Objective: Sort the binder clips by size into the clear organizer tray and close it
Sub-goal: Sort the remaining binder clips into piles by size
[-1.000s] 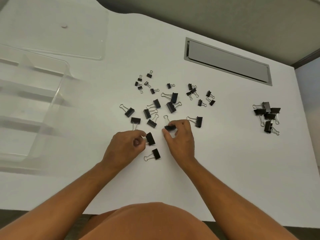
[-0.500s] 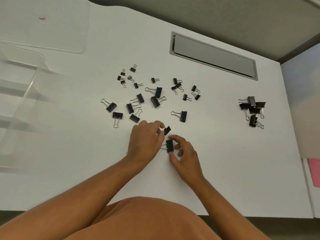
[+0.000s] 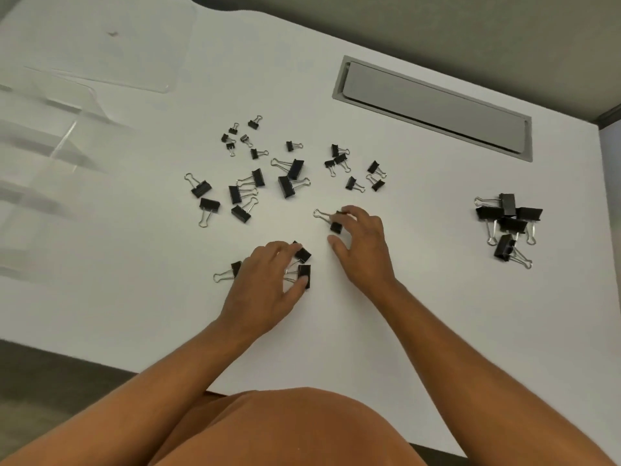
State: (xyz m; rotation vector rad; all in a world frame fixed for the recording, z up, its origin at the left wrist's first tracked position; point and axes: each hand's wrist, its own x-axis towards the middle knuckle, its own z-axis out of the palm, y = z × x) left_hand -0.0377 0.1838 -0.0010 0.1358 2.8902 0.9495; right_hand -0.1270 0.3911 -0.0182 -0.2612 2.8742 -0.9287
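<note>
Black binder clips lie scattered on the white table (image 3: 437,297). My left hand (image 3: 265,284) is cupped over a few medium clips (image 3: 304,272), thumb pressing one; another clip (image 3: 235,268) pokes out at its left. My right hand (image 3: 364,250) reaches forward, fingertips touching a medium clip (image 3: 336,227) while the thumb stays apart from it. Loose medium clips (image 3: 240,193) and small clips (image 3: 242,137) lie beyond my hands. A pile of large clips (image 3: 507,223) sits at the right. The clear organizer tray (image 3: 77,129) stands blurred at the far left.
The tray's clear lid (image 3: 134,45) lies flat at the back left. A grey cable hatch (image 3: 433,105) is set into the table at the back right. The table's front edge runs just below my forearms.
My right hand let go of the clip it held near the left hand and moved forward onto another clip. My left hand lowered over the gathered clips. The view shifted.
</note>
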